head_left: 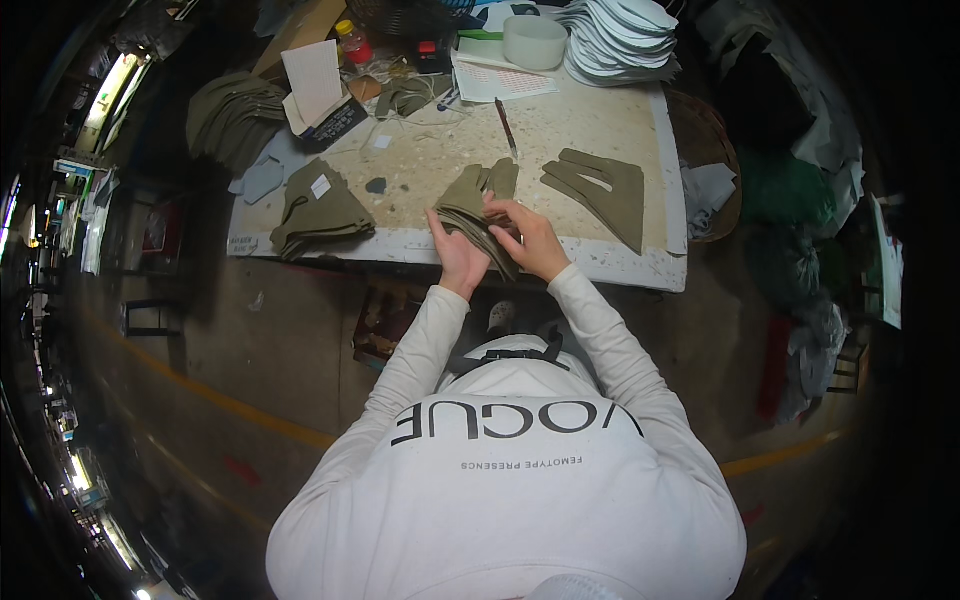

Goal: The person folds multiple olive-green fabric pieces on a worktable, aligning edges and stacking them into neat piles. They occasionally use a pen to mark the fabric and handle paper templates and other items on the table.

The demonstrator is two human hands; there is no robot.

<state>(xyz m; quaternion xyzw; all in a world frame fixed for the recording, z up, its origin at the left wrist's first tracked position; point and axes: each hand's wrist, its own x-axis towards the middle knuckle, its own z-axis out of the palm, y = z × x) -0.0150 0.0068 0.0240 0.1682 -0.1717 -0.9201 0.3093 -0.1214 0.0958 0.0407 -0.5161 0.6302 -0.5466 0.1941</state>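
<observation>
At the table's front edge, a stack of olive-green cut fabric pieces (462, 197) lies partly over my left hand (462, 262). That hand supports the layers from below, with its thumb up along their left side. My right hand (534, 240) has bent fingers at the stack's right edge, where the layers fan apart; its fingertips are partly hidden. To the left sits a thicker stack of the same fabric (325, 222), topped by a small white label (320, 187). On the right lie flat olive pieces with a forked shape (615, 195).
A pen (507, 128) lies beyond my hands on the worktable (430, 145). Behind it are printed sheets (500, 80), a whitish round roll (535, 43) and stacked white pieces (620, 40). A small box (328, 118) and more olive fabric (232, 115) are at left. A basket (725, 160) stands right.
</observation>
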